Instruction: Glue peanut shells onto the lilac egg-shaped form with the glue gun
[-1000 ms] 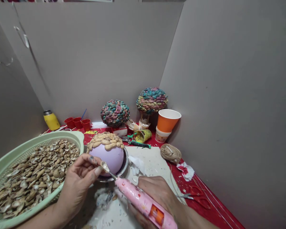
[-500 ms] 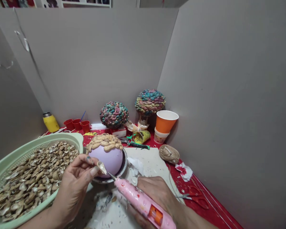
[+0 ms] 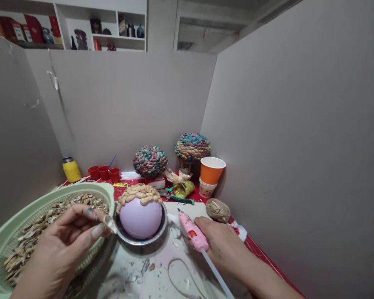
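Between the thumb and fingers of my left hand (image 3: 67, 241) is a peanut shell half (image 3: 110, 224), its hollow side showing. My right hand (image 3: 220, 241) grips a pink hot glue gun (image 3: 191, 230), with its nozzle pointing up and away and a glue stick (image 3: 216, 272) sticking out of its back. A lilac balloon (image 3: 141, 219) sits in a metal bowl (image 3: 143, 242) between my hands. Peanut shells (image 3: 140, 194) cover the balloon's top. Under my left hand stands a green basket (image 3: 107, 189) full of loose shells (image 3: 28, 241).
Two painted shell-covered balls (image 3: 150, 161) stand at the back, near red cups (image 3: 114, 175) and a yellow bottle (image 3: 71, 170). Orange paper cup (image 3: 212, 170), twine (image 3: 217, 210) and green-handled pliers (image 3: 180, 200) lie to the right. A looped cord (image 3: 171, 270) rests on the board.
My right hand has drawn the glue gun away to the right, off the shell. My left hand has moved left with the shell, away from the balloon. The view has tilted up.
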`<state>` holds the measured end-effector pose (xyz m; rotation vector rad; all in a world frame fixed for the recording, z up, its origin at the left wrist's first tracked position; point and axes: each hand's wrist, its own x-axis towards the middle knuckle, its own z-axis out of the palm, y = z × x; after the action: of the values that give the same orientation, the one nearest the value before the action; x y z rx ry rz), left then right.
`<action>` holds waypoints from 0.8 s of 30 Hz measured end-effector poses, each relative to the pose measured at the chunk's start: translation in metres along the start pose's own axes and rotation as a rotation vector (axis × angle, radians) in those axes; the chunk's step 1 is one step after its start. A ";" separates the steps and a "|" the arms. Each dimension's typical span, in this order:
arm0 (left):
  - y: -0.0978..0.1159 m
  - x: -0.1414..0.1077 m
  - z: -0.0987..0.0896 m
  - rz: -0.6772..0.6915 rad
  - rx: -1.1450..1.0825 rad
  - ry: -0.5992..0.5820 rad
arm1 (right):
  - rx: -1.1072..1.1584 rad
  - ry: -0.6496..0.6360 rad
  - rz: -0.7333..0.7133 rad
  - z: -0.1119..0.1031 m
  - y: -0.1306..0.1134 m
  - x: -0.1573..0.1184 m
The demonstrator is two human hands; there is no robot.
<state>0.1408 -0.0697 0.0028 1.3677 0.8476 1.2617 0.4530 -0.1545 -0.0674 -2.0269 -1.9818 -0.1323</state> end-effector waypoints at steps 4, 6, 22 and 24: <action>0.008 0.016 -0.001 0.022 0.197 -0.103 | -0.006 -0.114 0.116 0.009 0.015 0.002; 0.010 0.025 0.003 0.036 0.266 -0.195 | -0.005 -0.157 0.139 0.013 0.024 0.001; -0.014 0.066 0.033 0.753 1.110 -0.517 | 0.332 0.170 -0.134 -0.022 -0.015 0.041; -0.017 0.068 0.034 0.795 1.198 -0.535 | 0.452 0.271 -0.221 -0.018 -0.026 0.056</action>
<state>0.1899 -0.0093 0.0055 3.0523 0.6716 0.7630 0.4326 -0.1057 -0.0313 -1.4293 -1.8540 -0.0028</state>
